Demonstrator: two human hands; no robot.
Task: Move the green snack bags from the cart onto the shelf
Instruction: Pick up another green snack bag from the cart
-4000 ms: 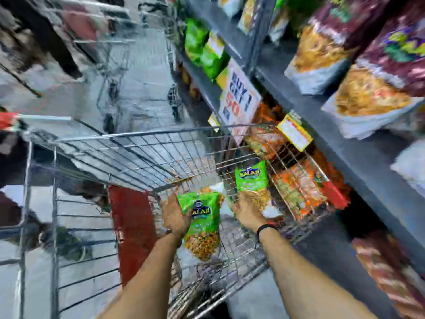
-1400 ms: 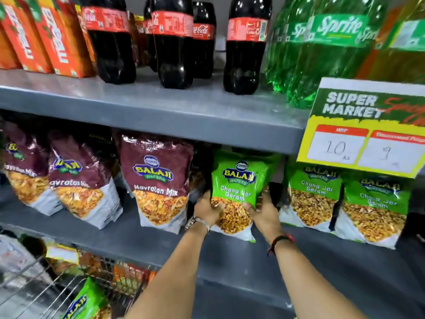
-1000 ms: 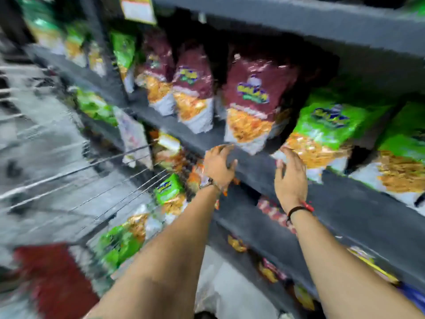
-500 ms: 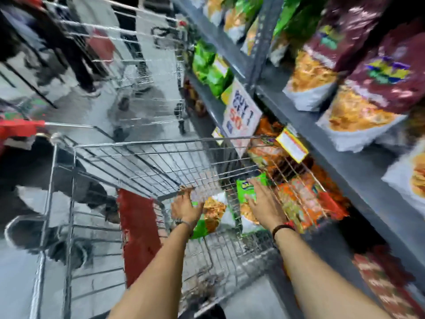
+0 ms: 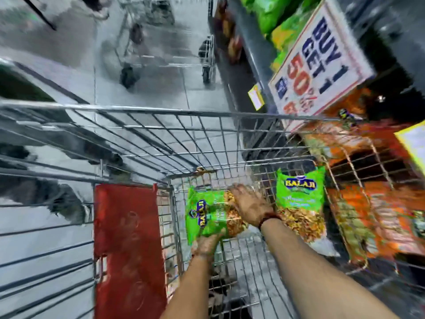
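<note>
Two green Balaji snack bags lie in the wire cart (image 5: 174, 112). The left bag (image 5: 208, 215) lies turned sideways. My left hand (image 5: 207, 245) grips its near edge from below, and my right hand (image 5: 249, 207) presses on its far end, fingers curled over it. The second green bag (image 5: 300, 201) leans upright against the cart's right wall, just right of my right wrist, and neither hand touches it. The shelf (image 5: 250, 51) runs along the right side, with green bags (image 5: 271, 12) higher up on it.
A red plastic flap (image 5: 127, 245) covers the cart's child seat on the left. A "Buy 1 Get 1" sign (image 5: 319, 58) hangs from the shelf above orange snack bags (image 5: 379, 203). Another cart's wheels (image 5: 205, 74) stand farther down the grey-tiled aisle.
After setting a green bag on the shelf, I turned back to the cart. Both hands reached in and closed on the left green bag; the view tilted further down.
</note>
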